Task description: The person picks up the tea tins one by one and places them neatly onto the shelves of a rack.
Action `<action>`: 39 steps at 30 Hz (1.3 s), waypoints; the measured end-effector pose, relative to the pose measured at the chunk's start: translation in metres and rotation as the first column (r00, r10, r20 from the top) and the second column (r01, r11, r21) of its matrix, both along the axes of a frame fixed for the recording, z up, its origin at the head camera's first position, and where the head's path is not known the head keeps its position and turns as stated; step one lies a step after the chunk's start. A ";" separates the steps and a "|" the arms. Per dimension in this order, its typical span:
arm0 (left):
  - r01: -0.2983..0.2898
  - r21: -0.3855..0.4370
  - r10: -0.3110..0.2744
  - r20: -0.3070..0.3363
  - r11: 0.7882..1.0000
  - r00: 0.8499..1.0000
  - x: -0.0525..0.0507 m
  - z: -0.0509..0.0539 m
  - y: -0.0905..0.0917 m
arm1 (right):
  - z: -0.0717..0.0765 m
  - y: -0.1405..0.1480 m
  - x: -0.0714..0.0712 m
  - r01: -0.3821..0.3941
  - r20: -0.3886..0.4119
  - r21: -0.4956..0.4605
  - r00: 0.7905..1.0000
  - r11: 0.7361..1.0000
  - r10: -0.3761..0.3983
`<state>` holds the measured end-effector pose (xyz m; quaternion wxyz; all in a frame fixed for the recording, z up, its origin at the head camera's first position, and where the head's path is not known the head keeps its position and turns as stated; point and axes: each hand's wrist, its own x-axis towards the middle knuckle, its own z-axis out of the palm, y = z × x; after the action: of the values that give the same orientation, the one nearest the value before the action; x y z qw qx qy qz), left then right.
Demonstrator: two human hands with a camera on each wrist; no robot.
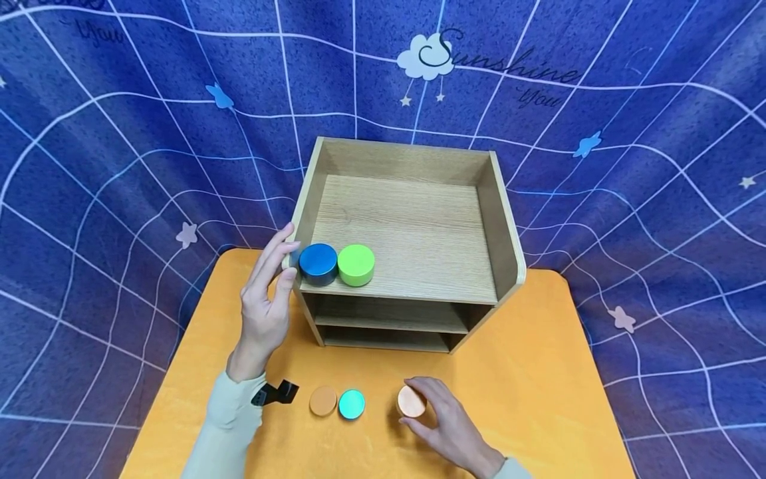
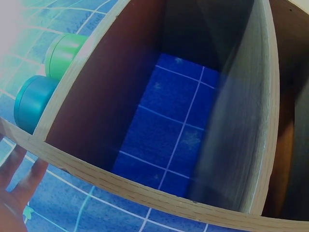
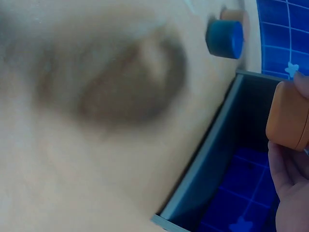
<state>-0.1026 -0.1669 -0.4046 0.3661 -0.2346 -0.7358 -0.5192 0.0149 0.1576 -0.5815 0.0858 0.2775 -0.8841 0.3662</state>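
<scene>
My right hand (image 1: pixel 449 426) grips a small orange round container (image 1: pixel 411 402) between thumb and fingers, in front of the shelf. A seam around its side shows on the container (image 3: pixel 289 116) in the right wrist view. My left hand (image 1: pixel 266 306) rests against the left side panel of the wooden shelf (image 1: pixel 413 219), its fingers fairly straight and its thumb near the front edge. Beside that hand, a dark blue round container (image 1: pixel 318 264) and a lime green one (image 1: pixel 356 265) stand side by side on the shelf's top, at the front left corner.
Another orange container (image 1: pixel 323 401) and a turquoise one (image 1: pixel 352 404) stand on the orange tabletop (image 1: pixel 526 372), left of my right hand. The shelf has two lower compartments (image 1: pixel 389 313) facing me. A blue patterned curtain (image 1: pixel 383 80) surrounds the table.
</scene>
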 end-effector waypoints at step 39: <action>0.012 0.005 -0.012 0.005 1.000 1.000 0.004 0.006 0.001 | 0.117 0.005 -0.032 -0.141 -0.247 -0.049 0.961 0.989 0.124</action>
<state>-0.0983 -0.1659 -0.3984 0.3616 -0.2367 -0.7341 -0.5237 -0.0169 0.1624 -0.4647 0.1780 0.3759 -0.8337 0.3633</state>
